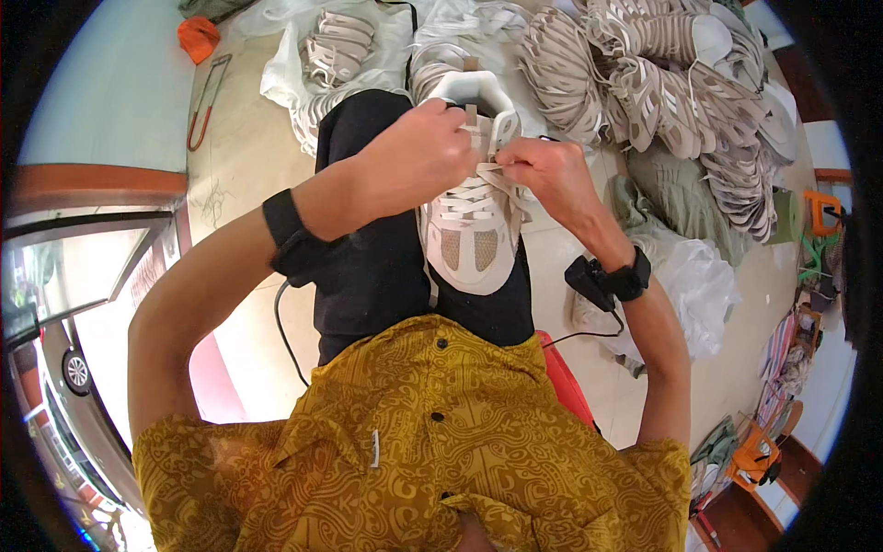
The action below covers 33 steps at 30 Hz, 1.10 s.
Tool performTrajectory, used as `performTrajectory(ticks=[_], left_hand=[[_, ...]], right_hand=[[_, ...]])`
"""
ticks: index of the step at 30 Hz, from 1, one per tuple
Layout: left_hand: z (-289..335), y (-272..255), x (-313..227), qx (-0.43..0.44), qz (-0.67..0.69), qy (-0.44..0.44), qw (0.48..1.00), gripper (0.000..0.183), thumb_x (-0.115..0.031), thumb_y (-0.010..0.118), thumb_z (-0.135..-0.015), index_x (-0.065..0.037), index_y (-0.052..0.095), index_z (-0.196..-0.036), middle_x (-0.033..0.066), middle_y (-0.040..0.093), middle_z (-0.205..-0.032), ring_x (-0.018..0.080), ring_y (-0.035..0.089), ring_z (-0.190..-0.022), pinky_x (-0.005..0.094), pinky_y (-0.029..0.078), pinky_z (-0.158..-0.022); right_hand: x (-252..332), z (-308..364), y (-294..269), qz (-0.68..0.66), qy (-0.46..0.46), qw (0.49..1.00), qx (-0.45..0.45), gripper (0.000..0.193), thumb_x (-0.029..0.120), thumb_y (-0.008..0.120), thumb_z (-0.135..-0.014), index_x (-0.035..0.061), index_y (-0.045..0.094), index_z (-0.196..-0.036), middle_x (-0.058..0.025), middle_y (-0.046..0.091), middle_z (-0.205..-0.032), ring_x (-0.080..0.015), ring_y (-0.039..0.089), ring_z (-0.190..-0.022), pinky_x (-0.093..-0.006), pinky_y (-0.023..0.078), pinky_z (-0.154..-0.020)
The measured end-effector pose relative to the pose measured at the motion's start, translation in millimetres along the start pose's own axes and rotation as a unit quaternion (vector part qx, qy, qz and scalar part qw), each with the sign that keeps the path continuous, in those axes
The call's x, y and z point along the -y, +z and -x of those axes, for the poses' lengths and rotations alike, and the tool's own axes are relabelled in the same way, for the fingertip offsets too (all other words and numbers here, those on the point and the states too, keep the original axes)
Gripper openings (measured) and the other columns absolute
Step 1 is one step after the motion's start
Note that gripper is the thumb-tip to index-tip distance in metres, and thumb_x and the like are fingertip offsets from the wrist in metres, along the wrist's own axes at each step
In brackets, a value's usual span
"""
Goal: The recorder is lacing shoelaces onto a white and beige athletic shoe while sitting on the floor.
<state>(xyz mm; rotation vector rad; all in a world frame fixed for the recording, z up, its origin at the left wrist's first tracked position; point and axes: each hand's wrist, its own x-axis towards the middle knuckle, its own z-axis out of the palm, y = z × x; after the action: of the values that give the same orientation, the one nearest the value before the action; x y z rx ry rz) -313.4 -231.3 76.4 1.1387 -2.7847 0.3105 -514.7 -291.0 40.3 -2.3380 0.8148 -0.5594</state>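
Observation:
A white and beige sneaker rests on my lap, toe toward me, with its white lace crossed over the front. My right hand is closed in a pinch at the upper eyelets, with the lace running to its fingertips. My left hand is closed over the left side of the shoe's opening, beside the tongue. What its fingers hold is hidden behind the hand.
Several uppers and shoe parts lie in large piles ahead and to the right. White plastic sheeting lies right. Red-handled cutters and an orange item are at the far left. A red stool shows beneath me.

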Motion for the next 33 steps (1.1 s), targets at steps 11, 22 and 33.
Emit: performTrajectory(ticks=[11, 22, 33], left_hand=[[-4, 13, -7, 0.013, -0.051, -0.028, 0.998, 0.009, -0.010, 0.057, -0.063, -0.006, 0.053, -0.070, 0.0044, 0.054, -0.068, 0.0186, 0.051, -0.075, 0.0299, 0.040, -0.070], [8, 0, 5, -0.050, 0.004, -0.024, 0.998, 0.010, -0.010, 0.056, -0.064, -0.005, 0.055, -0.073, 0.0055, 0.054, -0.071, 0.0210, 0.051, -0.074, 0.0324, 0.041, -0.071], [170, -61, 95, -0.083, -0.119, -0.352, 0.924, 0.005, -0.007, 0.056, -0.077, -0.005, 0.055, -0.082, 0.0117, 0.056, -0.074, 0.0292, 0.054, -0.075, 0.0389, 0.042, -0.069]], right_hand=[[-3, -4, 3, 0.010, 0.000, 1.000, 0.002, 0.009, 0.013, 0.058, -0.071, 0.0073, 0.063, -0.077, -0.0097, 0.061, -0.067, -0.0230, 0.060, -0.060, -0.0330, 0.047, -0.056], [-3, 0, -5, 0.073, -0.049, 0.996, -0.017, 0.007, 0.015, 0.056, -0.072, 0.0105, 0.062, -0.073, -0.0094, 0.060, -0.065, -0.0259, 0.060, -0.059, -0.0358, 0.048, -0.054], [-37, 15, -92, 0.212, -0.099, 0.968, -0.093, 0.009, 0.008, 0.059, -0.074, 0.0055, 0.062, -0.082, -0.0061, 0.064, -0.080, -0.0210, 0.063, -0.069, -0.0285, 0.049, -0.060]])
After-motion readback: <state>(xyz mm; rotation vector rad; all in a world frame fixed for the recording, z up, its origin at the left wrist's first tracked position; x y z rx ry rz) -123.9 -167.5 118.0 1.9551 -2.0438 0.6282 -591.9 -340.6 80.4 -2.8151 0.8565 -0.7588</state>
